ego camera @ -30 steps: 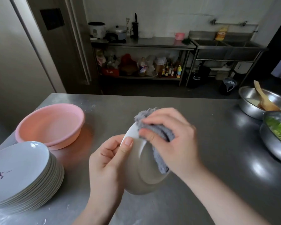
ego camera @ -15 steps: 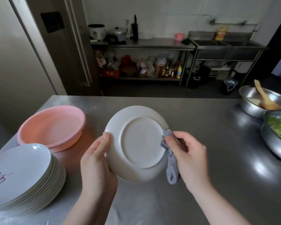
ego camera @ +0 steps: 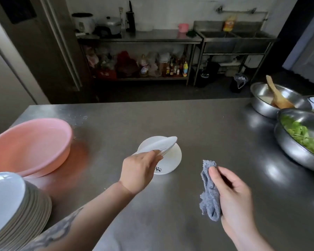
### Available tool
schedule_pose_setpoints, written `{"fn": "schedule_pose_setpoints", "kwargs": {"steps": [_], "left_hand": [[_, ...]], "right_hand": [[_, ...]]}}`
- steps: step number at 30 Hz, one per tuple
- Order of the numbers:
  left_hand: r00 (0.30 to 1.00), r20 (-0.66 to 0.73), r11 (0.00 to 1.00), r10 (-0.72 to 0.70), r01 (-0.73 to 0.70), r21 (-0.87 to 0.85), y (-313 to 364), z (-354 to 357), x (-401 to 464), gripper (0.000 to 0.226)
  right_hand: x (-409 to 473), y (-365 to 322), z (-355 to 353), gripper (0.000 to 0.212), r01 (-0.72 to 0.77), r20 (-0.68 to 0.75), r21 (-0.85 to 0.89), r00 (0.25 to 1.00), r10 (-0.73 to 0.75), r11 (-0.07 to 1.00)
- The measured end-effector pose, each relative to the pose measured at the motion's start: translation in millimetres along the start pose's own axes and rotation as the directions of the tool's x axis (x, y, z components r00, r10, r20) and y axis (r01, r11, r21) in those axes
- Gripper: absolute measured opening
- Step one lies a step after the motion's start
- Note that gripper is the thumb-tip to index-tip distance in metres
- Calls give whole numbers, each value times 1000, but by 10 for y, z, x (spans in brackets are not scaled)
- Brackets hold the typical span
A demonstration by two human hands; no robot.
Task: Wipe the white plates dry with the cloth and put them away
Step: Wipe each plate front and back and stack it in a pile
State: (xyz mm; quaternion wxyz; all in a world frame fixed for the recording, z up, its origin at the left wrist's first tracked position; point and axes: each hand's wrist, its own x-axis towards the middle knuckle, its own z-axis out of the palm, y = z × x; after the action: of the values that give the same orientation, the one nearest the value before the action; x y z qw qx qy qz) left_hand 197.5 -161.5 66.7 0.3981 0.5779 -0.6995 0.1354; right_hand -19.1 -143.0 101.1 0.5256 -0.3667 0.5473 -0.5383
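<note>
My left hand (ego camera: 139,170) grips a small white plate (ego camera: 158,145) by its near rim, tilted just above another white plate (ego camera: 171,160) that lies on the steel table (ego camera: 207,127). A black mark shows on the lower plate. My right hand (ego camera: 232,192) holds the grey cloth (ego camera: 209,191) off to the right, apart from the plates. A tall stack of white plates (ego camera: 13,209) stands at the near left corner.
A pink plastic basin (ego camera: 28,144) sits at the left behind the stack. Two steel bowls stand at the right: one with greens (ego camera: 301,138), one with a wooden spoon (ego camera: 275,98). Shelves and a sink line the far wall.
My left hand has carried the plate forward and down over a plate on the table. My right hand came off the plate with the cloth and moved right.
</note>
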Motion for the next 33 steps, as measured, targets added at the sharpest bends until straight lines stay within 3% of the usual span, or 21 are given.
{"fn": "schedule_pose_setpoints", "kwargs": {"steps": [4, 8, 14, 19, 23, 27, 33], "left_hand": [[978, 86, 981, 192, -194, 12, -204, 341, 49, 5], [945, 212, 968, 249, -250, -21, -330, 582, 48, 36], [914, 283, 957, 289, -271, -104, -486, 875, -128, 34], [897, 383, 974, 223, -193, -115, -523, 1046, -330, 37], [913, 377, 986, 154, -115, -124, -532, 1127, -473, 22], [910, 413, 992, 43, 8, -122, -501, 1131, -553, 29], [821, 541, 964, -180, 256, -68, -322, 979, -508, 35]], "right_hand": [[146, 11, 21, 10, -7, -24, -3, 1000, 7, 1000], [272, 25, 107, 10, -13, 4, -12, 1000, 13, 1000], [395, 80, 133, 13, -37, 16, -25, 999, 37, 999], [484, 174, 127, 13, -51, 27, -41, 998, 52, 998], [508, 225, 119, 24, -62, 43, -62, 997, 65, 996], [524, 280, 122, 30, -86, 43, -64, 995, 89, 994], [481, 291, 194, 23, -119, 123, -48, 985, 124, 992]]}}
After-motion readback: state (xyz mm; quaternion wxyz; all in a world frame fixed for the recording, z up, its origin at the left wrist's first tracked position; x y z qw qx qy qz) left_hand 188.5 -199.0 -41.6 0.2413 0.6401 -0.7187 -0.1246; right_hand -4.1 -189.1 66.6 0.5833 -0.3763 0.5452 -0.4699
